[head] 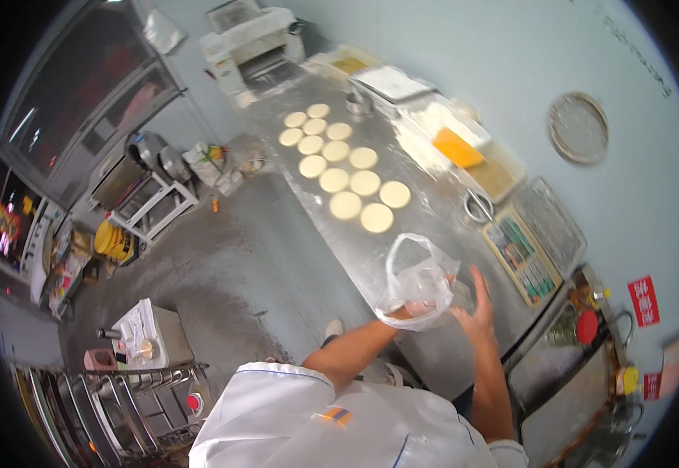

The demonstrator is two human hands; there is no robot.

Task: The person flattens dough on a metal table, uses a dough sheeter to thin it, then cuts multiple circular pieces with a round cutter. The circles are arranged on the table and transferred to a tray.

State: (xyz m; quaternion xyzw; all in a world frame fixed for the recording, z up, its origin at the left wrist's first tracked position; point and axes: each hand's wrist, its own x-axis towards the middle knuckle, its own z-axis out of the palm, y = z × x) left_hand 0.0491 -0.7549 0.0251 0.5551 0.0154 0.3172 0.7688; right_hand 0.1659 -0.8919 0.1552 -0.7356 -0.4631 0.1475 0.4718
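Observation:
A clear plastic bag (pixel 418 275) with white handles is draped around my left hand (pixel 424 307), which shows only faintly through the film. The bag appears held by this hand, though the exact grip of its fingers is hidden. To its right, my right hand (pixel 477 313) has its fingers spread, with the thumb side close to the bag. Whether it touches the film I cannot tell. Both hands are over the near end of a stainless steel worktable (pixel 351 257). Beyond the bag, several flat rounds of pale dough (pixel 335 180) lie in loose rows.
Along the wall stand a tub with an orange dough scraper (pixel 458 147), spilled flour (pixel 415 143), a ring cutter (pixel 478 206) and a keypad scale (pixel 523 254). A dough sheeter (pixel 257 52) is at the far end. Trays (pixel 573 398) sit right; a metal rack (pixel 105 409) stands left.

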